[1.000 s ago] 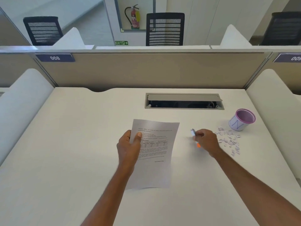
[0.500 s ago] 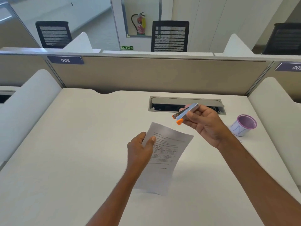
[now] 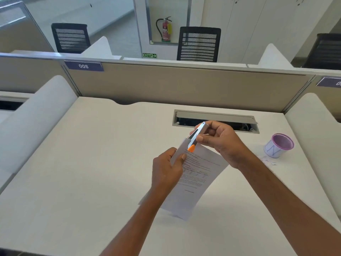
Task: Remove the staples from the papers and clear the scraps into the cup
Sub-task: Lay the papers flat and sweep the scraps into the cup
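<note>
Looking down from the head camera, you hold the papers (image 3: 199, 174) up off the tabletop (image 3: 92, 163) in front of you. Your left hand (image 3: 166, 169) pinches their left edge near the top corner, thumb on the printed face and fingers curled behind. Your right hand (image 3: 221, 143) grips a slim grey staple remover (image 3: 196, 136) between thumb and fingers. Its orange tip is set against the top left corner of the sheets, just above your left thumb. The staple itself is too small to make out, so it is unclear whether the tip is under it yet.

The purple-rimmed cup (image 3: 278, 145) stands upright on the tabletop to your right, well apart from the papers. A few white scraps (image 3: 267, 160) lie loose just in front of it. The cable tray (image 3: 215, 119) sits open behind your hands.

The step in hand looks like prising out the staple at that corner; clearing the scraps seems not yet done. The next move likely calls for a firm left pinch close to the corner, so the sheet neither tears nor buckles, while you work the orange tip under the staple and lever gently. Hold the papers over the tabletop so whatever drops lands where you can gather it toward the cup.
</note>
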